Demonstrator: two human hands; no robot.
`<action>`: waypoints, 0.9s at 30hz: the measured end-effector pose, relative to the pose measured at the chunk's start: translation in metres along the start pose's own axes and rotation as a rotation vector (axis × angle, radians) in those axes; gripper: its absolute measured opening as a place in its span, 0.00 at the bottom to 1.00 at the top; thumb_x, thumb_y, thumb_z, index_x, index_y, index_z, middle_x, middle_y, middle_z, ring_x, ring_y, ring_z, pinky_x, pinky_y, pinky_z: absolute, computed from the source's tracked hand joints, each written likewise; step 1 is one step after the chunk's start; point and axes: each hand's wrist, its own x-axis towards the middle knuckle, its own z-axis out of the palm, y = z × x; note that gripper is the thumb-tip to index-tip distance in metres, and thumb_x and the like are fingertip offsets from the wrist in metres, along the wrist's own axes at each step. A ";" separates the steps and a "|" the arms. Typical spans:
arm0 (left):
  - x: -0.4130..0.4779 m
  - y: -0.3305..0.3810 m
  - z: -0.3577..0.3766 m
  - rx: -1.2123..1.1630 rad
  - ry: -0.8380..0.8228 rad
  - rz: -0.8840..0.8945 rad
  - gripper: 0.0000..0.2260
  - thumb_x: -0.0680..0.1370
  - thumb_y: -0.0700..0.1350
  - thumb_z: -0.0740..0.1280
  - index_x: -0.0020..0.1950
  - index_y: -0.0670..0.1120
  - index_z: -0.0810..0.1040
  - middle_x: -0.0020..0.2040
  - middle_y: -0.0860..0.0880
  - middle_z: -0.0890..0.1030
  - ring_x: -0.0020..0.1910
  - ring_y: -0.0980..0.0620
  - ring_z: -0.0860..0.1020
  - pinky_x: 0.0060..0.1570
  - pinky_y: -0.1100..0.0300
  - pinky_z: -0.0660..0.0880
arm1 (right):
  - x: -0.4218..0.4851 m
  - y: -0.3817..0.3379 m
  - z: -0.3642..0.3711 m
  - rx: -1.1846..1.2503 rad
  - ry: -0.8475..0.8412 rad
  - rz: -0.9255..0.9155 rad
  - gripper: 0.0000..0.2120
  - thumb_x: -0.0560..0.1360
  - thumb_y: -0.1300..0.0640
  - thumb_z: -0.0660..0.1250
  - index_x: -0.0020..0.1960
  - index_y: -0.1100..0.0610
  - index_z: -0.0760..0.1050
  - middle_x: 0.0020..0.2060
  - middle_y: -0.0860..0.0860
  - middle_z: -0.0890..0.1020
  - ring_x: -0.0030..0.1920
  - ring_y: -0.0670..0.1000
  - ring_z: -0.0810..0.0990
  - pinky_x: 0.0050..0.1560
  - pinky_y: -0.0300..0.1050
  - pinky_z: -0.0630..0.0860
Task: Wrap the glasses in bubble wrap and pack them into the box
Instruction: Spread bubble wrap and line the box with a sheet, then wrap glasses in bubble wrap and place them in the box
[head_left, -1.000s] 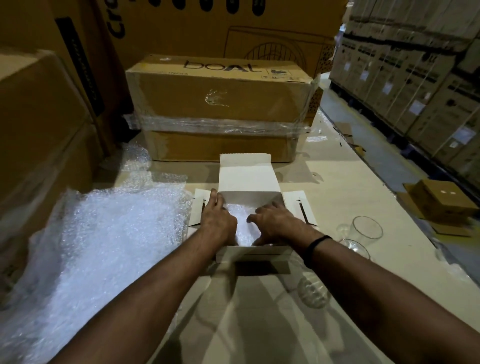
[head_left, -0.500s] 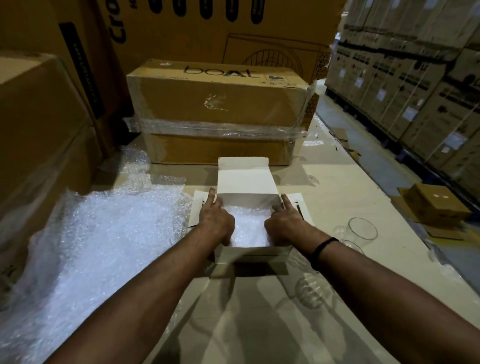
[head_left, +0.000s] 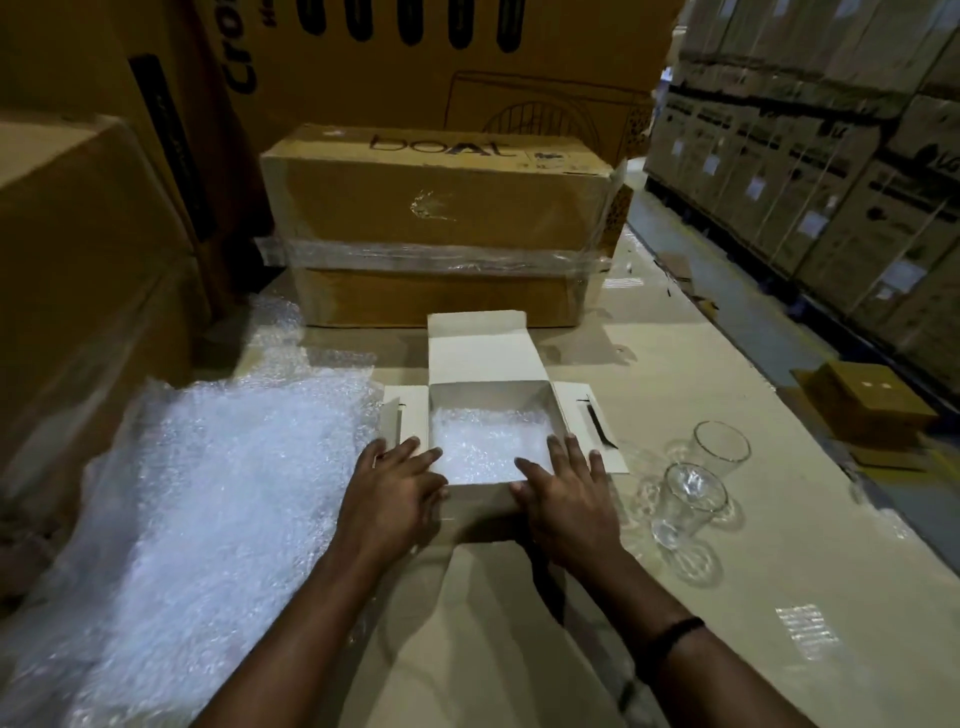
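A small white box (head_left: 483, 358) stands open in the middle of the cardboard-covered table, its flaps spread out. Bubble wrap (head_left: 488, 447) fills its inside. My left hand (head_left: 395, 493) lies flat with straight fingers on the box's near left corner. My right hand (head_left: 566, 499) lies flat on the near right corner. Two bare clear glasses stand to the right of the box: a near glass (head_left: 688, 504) and a far glass (head_left: 722, 444). A third glass (head_left: 696, 564) seems to lie on its side in front of them.
A big sheet of bubble wrap (head_left: 197, 509) covers the table's left side. A taped brown carton (head_left: 436, 218) stands behind the box, with larger cartons (head_left: 78, 270) at the left. A small brown box (head_left: 872, 400) sits at the right, and stacked cartons (head_left: 831, 156) line the aisle.
Both hands have come out of the box, where they pressed the bubble wrap down, and have drawn back to its near corners. The glasses at the right are now in plain view.
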 end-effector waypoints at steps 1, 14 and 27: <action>-0.002 0.000 0.002 -0.013 0.003 -0.013 0.15 0.74 0.52 0.59 0.39 0.52 0.85 0.55 0.49 0.84 0.58 0.45 0.81 0.60 0.50 0.63 | 0.003 -0.001 0.001 -0.002 0.003 -0.007 0.29 0.77 0.39 0.42 0.67 0.45 0.72 0.73 0.60 0.67 0.75 0.61 0.60 0.73 0.63 0.52; -0.014 0.030 0.007 -0.209 0.411 0.038 0.07 0.73 0.41 0.67 0.47 0.45 0.84 0.55 0.47 0.83 0.56 0.42 0.77 0.58 0.48 0.69 | -0.017 0.010 -0.048 0.372 0.217 0.065 0.23 0.80 0.43 0.54 0.69 0.52 0.73 0.70 0.57 0.71 0.72 0.57 0.66 0.70 0.50 0.62; 0.031 0.222 0.019 -0.492 -0.178 -0.066 0.32 0.75 0.57 0.70 0.76 0.59 0.61 0.70 0.48 0.73 0.65 0.46 0.73 0.62 0.53 0.72 | -0.027 0.193 -0.069 0.162 0.046 0.429 0.20 0.74 0.48 0.71 0.65 0.46 0.75 0.61 0.57 0.75 0.56 0.58 0.78 0.57 0.49 0.76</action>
